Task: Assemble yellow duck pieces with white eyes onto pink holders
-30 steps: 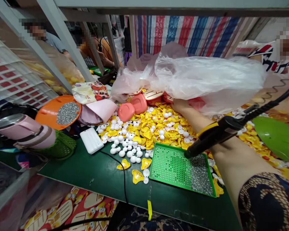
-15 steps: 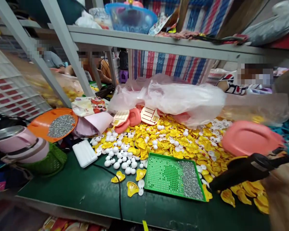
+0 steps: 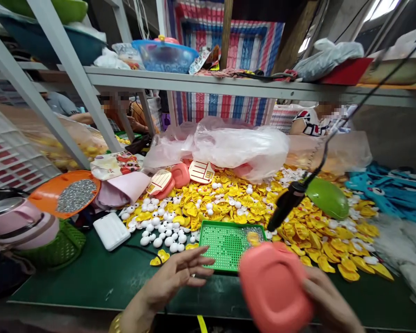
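A dark green work table runs beneath a grey metal shelf, heaped with yellow plastic duck pieces and small white plastic balls, with a clear plastic bag piled behind them. A green perforated plastic tray sits at the heap's near edge, one corner hidden by a blurred salmon-pink rounded plastic piece. The right hand grips that piece, fingers curled against its side. The left hand is open, fingers spread, just in front of the tray and apart from the piece. A black corded tool dangles above the heap.
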{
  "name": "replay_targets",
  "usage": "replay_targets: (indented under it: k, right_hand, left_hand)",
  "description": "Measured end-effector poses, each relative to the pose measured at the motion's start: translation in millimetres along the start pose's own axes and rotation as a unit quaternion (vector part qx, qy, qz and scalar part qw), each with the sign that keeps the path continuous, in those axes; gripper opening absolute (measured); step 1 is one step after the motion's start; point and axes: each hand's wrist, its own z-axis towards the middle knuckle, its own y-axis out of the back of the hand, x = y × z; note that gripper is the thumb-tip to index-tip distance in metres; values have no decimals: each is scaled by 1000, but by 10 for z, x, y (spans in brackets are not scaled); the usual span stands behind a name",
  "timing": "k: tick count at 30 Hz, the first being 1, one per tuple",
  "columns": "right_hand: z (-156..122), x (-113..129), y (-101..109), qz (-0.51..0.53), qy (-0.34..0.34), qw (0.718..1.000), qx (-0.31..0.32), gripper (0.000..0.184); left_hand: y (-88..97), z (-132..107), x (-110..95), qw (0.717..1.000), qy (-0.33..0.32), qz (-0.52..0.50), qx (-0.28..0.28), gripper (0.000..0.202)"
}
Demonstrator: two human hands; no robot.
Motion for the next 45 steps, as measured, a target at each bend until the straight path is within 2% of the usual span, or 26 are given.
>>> replay_targets:
  k: [1,2,5,6,7,8,10,13,15,18,20,23,25,27,28,31,33,36,38,41,43,45]
  right_hand:
    - [145,10,-169,-43,12,999,-6,41]
    - [324,30,-331,-80,27,996,17,46]
    - [1021,135,-670,-188,76,974,96,51]
    - [1290,170,-722,-248,89,961,82,49]
    - [1569,199,-751,-319,90,943,17,47]
    - [1849,216,-765,-345,82,934,-37,46]
    - [2374,204,-793,-384,61,917,-91,46]
    - [2927,74,-929,-459,12,882,-109,35]
    - [3082,-37,-1055,-507,-5,857,-93,32]
    - [3044,-116,-1139,-553,8,831,-63,25]
    - [2889,-95,-1074,-570,20,819,-66,27]
    - [2475,-80,-874,-567,63,810,-137,35]
    - [2094,-166,-757,-538,130,815,-174,37]
    - [1700,-333,-686,-519,178,827,-120,34]
    - [1525,-428,-665,-520,174,832,-80,31]
    - [1167,-653,-606,-528,95,844,9,29]
    - [1073,-704,-562,-521,40,853,16,35]
    - [1064,-667,-561,-492,8,869,-54,44]
    - [1096,-635,-641,-488,-4,867,-104,46]
    - [1163,-638,-809,-503,-36,856,-117,39]
    - [1198,-655,-870,-453,-58,882,-121,30]
    - [1197,-650,-863,-372,-73,916,-127,30]
  left_hand:
    - [-70,84,-18,1000,-14,-20,15,84]
    - [-115,138,-29,999,-26,-26,-1,83]
    - [-112,145,-39,990,-31,-22,-137,53]
    - [-77,110,-41,983,-26,-23,-181,45]
    - [-34,66,-43,977,-23,-27,-212,42]
    - [11,20,-44,971,-23,-31,-235,42]
    - [87,-60,-41,965,-32,-34,-258,42]
    - [150,-117,-17,961,-36,-41,-270,41]
    - [174,-119,14,959,-38,-44,-277,40]
    - [211,-105,79,957,-40,-49,-283,37]
    - [239,-99,131,958,-38,-52,-281,37]
    - [276,-98,213,960,-36,-45,-272,35]
    - [291,-95,261,964,-31,-39,-262,34]
    - [297,-83,299,967,-23,-31,-252,33]
    - [297,-73,315,968,-17,-25,-247,32]
    - [287,-38,353,974,5,-7,-227,31]
    - [277,-24,373,977,17,2,-214,30]
    - [260,-33,397,980,22,6,-199,30]
    - [247,-45,410,982,20,6,-186,29]
    - [223,-58,425,986,9,13,-169,30]
    - [203,-62,428,988,1,21,-156,31]
    - [177,-60,425,990,-6,21,-140,32]
